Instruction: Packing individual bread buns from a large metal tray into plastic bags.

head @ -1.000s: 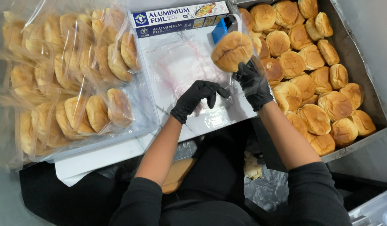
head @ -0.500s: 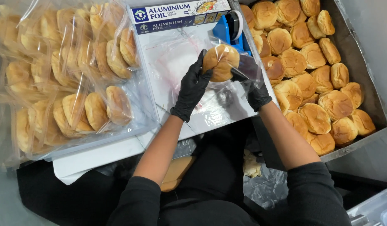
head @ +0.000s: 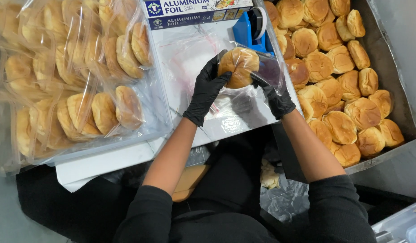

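Gripped by left hand (head: 207, 88) and right hand (head: 276, 95), both in black gloves — a round golden-brown bun (head: 238, 66), glossy, partly inside a clear plastic bag (head: 267, 68), above white board (head: 181, 58).

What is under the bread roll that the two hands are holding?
Under the bread roll lies a stack of clear plastic bags on a white board. The left hand and right hand hide part of it. What the roll's underside looks like cannot be seen.
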